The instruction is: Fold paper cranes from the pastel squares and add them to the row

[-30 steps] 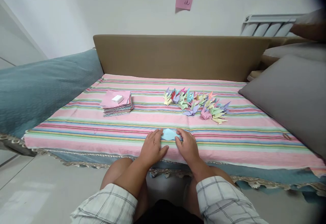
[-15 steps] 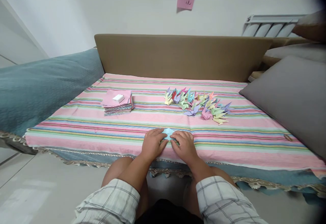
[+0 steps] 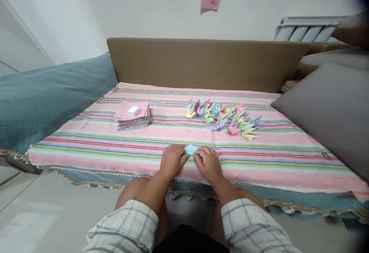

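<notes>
While the light-blue paper [image 3: 190, 149] lies on or just above the striped cloth [image 3: 95, 157] directly before you, your left hand [image 3: 172, 159] pinches its left end and your right hand [image 3: 208, 161] its right, thumbs at the near edge. The step appears to be a fold. Align both edges before committing the crease, keep thumb pressure even, and, since the cloth looks soft, sharpen the line by pinching. Folded cranes [image 3: 218, 124] lie apart, beyond your right hand.
</notes>
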`<state>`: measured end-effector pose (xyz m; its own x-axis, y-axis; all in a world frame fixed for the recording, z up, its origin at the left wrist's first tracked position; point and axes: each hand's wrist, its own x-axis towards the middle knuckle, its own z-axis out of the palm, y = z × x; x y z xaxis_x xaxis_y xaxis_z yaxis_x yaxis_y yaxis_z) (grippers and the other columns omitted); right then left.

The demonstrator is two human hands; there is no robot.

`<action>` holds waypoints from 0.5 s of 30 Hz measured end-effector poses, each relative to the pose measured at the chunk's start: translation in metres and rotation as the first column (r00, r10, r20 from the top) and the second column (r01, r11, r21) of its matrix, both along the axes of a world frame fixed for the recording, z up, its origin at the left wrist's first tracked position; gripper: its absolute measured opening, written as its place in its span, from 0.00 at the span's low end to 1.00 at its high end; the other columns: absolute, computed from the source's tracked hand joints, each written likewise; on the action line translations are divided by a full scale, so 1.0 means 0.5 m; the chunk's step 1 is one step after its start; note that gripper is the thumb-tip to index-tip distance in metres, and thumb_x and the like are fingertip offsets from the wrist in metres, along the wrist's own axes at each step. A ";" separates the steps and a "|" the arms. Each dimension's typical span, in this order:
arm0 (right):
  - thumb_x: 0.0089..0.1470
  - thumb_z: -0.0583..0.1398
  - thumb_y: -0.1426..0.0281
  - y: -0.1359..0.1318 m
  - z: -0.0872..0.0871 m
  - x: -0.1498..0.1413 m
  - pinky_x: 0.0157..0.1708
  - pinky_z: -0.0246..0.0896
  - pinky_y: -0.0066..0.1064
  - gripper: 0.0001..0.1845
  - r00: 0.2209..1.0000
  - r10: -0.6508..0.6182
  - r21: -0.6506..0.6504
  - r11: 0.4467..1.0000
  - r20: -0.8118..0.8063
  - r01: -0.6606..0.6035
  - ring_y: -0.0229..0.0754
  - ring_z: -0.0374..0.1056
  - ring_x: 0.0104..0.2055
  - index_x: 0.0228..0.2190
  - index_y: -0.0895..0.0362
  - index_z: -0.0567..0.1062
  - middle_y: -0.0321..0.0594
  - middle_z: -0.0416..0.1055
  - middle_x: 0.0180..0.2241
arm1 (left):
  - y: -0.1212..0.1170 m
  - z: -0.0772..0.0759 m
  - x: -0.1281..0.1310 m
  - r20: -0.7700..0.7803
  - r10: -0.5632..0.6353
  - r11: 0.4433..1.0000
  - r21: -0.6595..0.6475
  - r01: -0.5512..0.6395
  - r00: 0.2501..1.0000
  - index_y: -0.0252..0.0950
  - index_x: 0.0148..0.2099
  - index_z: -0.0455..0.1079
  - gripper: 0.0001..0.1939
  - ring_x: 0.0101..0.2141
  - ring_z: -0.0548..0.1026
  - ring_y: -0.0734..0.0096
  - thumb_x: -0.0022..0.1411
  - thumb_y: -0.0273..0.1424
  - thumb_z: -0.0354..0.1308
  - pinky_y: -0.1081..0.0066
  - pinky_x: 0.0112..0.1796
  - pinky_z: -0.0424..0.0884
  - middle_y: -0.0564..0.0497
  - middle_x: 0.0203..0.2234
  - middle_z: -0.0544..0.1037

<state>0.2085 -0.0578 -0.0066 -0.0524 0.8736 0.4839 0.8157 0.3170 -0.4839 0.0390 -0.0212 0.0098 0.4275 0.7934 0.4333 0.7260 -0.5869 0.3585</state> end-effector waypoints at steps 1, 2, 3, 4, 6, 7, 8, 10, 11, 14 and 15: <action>0.56 0.55 0.67 0.001 -0.001 0.000 0.43 0.51 0.34 0.08 1.000 -0.006 0.004 1.000 -0.007 0.006 0.42 0.63 0.41 0.30 0.54 0.73 0.38 0.71 0.37 | 0.000 0.002 0.001 0.004 0.011 1.000 -0.006 -0.011 1.000 0.38 0.31 0.73 0.07 0.43 0.74 0.62 0.58 0.35 0.58 0.61 0.45 0.67 0.48 0.39 0.79; 0.56 0.55 0.67 0.001 -0.002 0.000 0.42 0.51 0.33 0.08 1.000 -0.011 0.008 1.000 -0.012 0.011 0.42 0.62 0.40 0.30 0.54 0.73 0.38 0.71 0.37 | 0.000 0.003 0.003 0.007 0.023 1.000 -0.009 -0.023 1.000 0.38 0.30 0.72 0.06 0.43 0.73 0.62 0.57 0.34 0.59 0.61 0.45 0.67 0.48 0.39 0.79; 0.56 0.55 0.66 0.003 -0.003 0.001 0.42 0.51 0.33 0.08 1.000 -0.014 0.013 1.000 -0.014 0.015 0.42 0.62 0.40 0.29 0.54 0.73 0.38 0.71 0.36 | -0.001 0.004 0.004 0.009 0.037 0.999 -0.011 -0.037 0.999 0.38 0.30 0.72 0.06 0.44 0.73 0.61 0.57 0.34 0.59 0.61 0.45 0.67 0.48 0.39 0.79; 0.56 0.55 0.66 0.004 -0.004 0.001 0.42 0.51 0.33 0.08 1.000 -0.019 0.017 1.000 -0.013 0.019 0.42 0.62 0.40 0.29 0.54 0.73 0.38 0.71 0.36 | -0.002 0.005 0.005 0.009 0.052 0.999 -0.011 -0.052 0.999 0.38 0.29 0.72 0.07 0.44 0.73 0.61 0.57 0.34 0.59 0.60 0.45 0.67 0.48 0.40 0.78; 0.56 0.55 0.65 0.006 -0.004 0.000 0.42 0.51 0.33 0.08 0.999 -0.035 0.023 0.999 -0.006 0.035 0.42 0.63 0.40 0.29 0.54 0.73 0.38 0.71 0.35 | -0.003 0.006 0.008 0.008 0.079 0.997 -0.007 -0.079 0.997 0.38 0.29 0.71 0.07 0.44 0.73 0.60 0.57 0.34 0.59 0.59 0.45 0.66 0.48 0.42 0.78; 0.55 0.56 0.65 0.008 -0.004 -0.001 0.42 0.51 0.33 0.09 0.999 -0.046 0.022 0.999 -0.002 0.046 0.42 0.63 0.40 0.28 0.54 0.72 0.38 0.71 0.35 | -0.003 0.007 0.009 0.006 0.087 0.996 -0.006 -0.087 0.996 0.38 0.28 0.71 0.07 0.44 0.73 0.60 0.56 0.34 0.59 0.59 0.46 0.66 0.48 0.43 0.77; 0.55 0.56 0.65 0.009 -0.004 -0.002 0.42 0.51 0.33 0.09 0.998 -0.058 0.020 0.998 0.002 0.058 0.42 0.63 0.40 0.28 0.54 0.72 0.38 0.71 0.35 | -0.003 0.007 0.010 0.004 0.092 0.996 -0.005 -0.092 0.996 0.38 0.28 0.71 0.07 0.44 0.73 0.60 0.56 0.34 0.59 0.59 0.46 0.66 0.48 0.43 0.77; 0.55 0.56 0.65 0.011 -0.003 -0.005 0.41 0.51 0.33 0.09 0.997 -0.079 0.017 0.997 0.006 0.079 0.42 0.63 0.39 0.27 0.54 0.72 0.37 0.71 0.34 | -0.004 0.008 0.012 0.002 0.101 0.995 -0.003 -0.101 0.995 0.38 0.28 0.71 0.07 0.43 0.73 0.60 0.56 0.34 0.59 0.59 0.45 0.67 0.48 0.43 0.77; 0.55 0.56 0.65 0.011 -0.002 -0.006 0.41 0.51 0.32 0.08 0.996 -0.087 0.019 0.996 0.006 0.087 0.42 0.63 0.39 0.27 0.54 0.71 0.37 0.71 0.33 | -0.004 0.008 0.013 0.002 0.108 0.994 -0.002 -0.108 0.994 0.38 0.27 0.71 0.07 0.43 0.73 0.60 0.56 0.34 0.59 0.59 0.45 0.67 0.48 0.43 0.78; 0.55 0.56 0.66 0.012 -0.001 -0.010 0.40 0.51 0.32 0.08 0.994 -0.106 0.032 0.994 0.001 0.106 0.42 0.63 0.38 0.26 0.54 0.71 0.38 0.71 0.32 | -0.004 0.007 0.017 0.003 0.130 0.992 0.003 -0.130 0.992 0.38 0.27 0.70 0.08 0.43 0.73 0.60 0.56 0.34 0.59 0.59 0.45 0.67 0.48 0.43 0.78; 0.54 0.56 0.66 0.012 -0.001 -0.010 0.40 0.51 0.32 0.08 0.994 -0.110 0.032 0.993 -0.001 0.110 0.42 0.63 0.38 0.26 0.54 0.71 0.38 0.70 0.32 | -0.004 0.006 0.018 0.003 0.136 0.991 0.004 -0.136 0.991 0.38 0.26 0.70 0.08 0.43 0.73 0.60 0.55 0.34 0.59 0.59 0.45 0.67 0.49 0.42 0.78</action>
